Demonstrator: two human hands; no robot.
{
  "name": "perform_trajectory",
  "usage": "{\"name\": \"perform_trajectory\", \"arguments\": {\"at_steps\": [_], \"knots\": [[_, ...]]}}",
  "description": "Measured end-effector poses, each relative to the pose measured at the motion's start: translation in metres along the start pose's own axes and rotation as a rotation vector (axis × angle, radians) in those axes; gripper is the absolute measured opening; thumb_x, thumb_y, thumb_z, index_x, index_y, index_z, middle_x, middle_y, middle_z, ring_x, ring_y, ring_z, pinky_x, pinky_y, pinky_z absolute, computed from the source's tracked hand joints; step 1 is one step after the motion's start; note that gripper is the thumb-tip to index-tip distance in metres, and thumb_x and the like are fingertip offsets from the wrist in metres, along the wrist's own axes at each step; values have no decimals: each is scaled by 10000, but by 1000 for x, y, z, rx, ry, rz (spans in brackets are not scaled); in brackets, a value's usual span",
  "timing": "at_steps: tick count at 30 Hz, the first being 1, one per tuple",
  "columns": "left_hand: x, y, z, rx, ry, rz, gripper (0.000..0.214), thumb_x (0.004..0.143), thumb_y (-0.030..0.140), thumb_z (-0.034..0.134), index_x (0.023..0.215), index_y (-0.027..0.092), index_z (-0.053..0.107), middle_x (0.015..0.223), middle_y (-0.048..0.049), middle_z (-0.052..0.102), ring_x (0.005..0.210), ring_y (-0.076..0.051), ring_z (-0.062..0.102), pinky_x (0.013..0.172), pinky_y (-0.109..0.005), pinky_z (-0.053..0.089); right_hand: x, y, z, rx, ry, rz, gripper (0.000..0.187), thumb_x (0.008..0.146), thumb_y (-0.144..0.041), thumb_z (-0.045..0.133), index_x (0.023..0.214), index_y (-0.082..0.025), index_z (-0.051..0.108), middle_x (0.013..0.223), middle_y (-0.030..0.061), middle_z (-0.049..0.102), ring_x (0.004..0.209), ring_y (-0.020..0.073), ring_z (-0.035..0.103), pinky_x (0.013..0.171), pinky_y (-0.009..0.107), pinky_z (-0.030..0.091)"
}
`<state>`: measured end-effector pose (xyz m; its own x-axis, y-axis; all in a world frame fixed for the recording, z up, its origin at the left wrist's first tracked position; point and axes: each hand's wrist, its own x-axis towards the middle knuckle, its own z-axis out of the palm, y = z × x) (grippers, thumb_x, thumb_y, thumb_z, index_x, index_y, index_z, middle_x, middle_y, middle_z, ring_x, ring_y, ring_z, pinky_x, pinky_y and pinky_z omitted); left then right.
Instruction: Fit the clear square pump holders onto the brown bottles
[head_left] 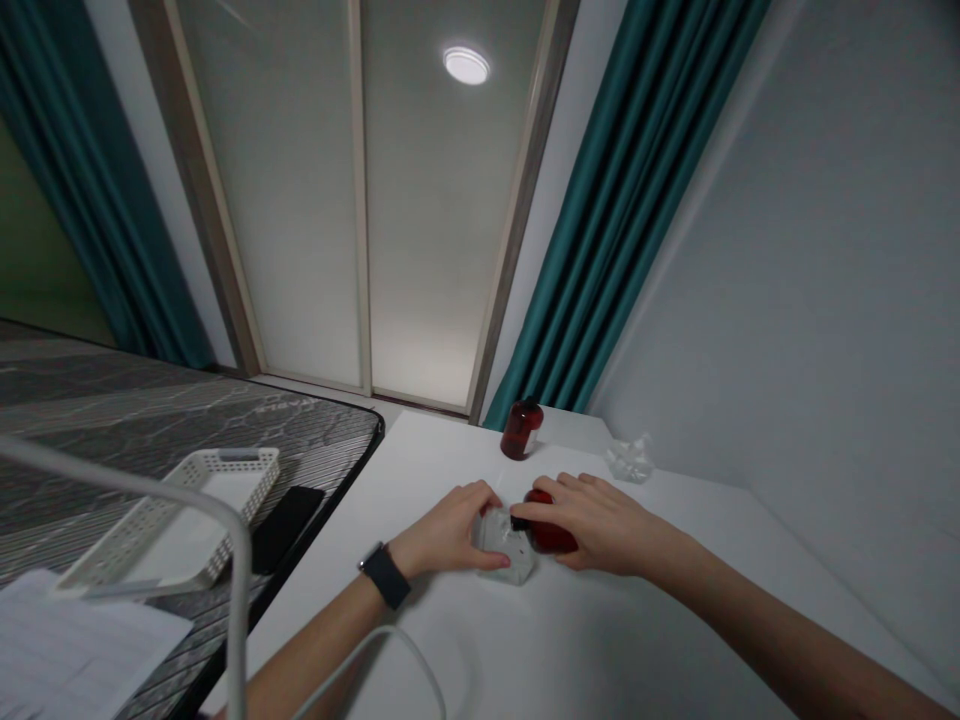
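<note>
My left hand point(448, 530) is closed around a small clear plastic bag point(507, 550) that lies on the white table point(600, 640). A dark watch sits on that wrist. My right hand point(596, 520) grips a dark red bottle point(551, 535) lying on its side, its black cap end at the bag's mouth. Whether the bottle is partly inside the bag I cannot tell. A second dark red bottle point(520, 428) stands upright farther back on the table.
A crumpled clear wrapper point(630, 460) lies at the back right by the wall. On the bed to the left are a white perforated basket point(187, 520), a black phone point(285, 525) and paper sheets point(67, 650). A white cable point(375, 650) runs near my left arm.
</note>
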<state>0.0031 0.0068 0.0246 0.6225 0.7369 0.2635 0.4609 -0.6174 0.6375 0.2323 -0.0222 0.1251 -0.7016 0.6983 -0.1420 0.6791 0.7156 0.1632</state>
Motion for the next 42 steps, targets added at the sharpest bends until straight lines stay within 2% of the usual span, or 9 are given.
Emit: {"name": "perform_trajectory", "arguments": {"at_steps": [10,17,28,34,42], "knots": [[-1,1,-1,5,-10,-15,530,657,370,864,1054,196,560,1056,-55,634,969,-259,593,865,-360,452,0,2,4,-65,31,-26,642,813,-292,743,1387,-408,480,1146,61,620,922,269,612,751,386,471],[-1,2,-1,8,-7,-17,548,650,361,873,1062,173,565,1048,-58,631,963,-260,594,859,-363,453,-1,3,7,-98,60,-38,748,798,-293,764,1441,-440,411,1141,55,619,917,267,606,737,378,461],[-1,1,-1,2,3,-8,527,651,349,868,1050,185,566,1035,-48,631,950,-250,592,842,-351,453,0,4,8,-141,84,-61,735,772,-324,807,1406,-420,447,1133,48,619,906,268,608,727,373,459],[-1,2,-1,6,-5,-10,515,657,372,864,1035,185,568,1030,-54,637,944,-253,592,838,-355,455,0,5,9,-176,122,-71,801,747,-335,834,1424,-435,417,1116,39,623,891,260,602,712,354,440],[-1,2,-1,3,-3,-13,522,653,366,864,1043,189,567,1040,-53,639,955,-256,593,840,-353,451,2,5,7,-195,129,-83,732,744,-317,834,1375,-417,477,1096,34,619,884,248,600,710,336,413]]}}
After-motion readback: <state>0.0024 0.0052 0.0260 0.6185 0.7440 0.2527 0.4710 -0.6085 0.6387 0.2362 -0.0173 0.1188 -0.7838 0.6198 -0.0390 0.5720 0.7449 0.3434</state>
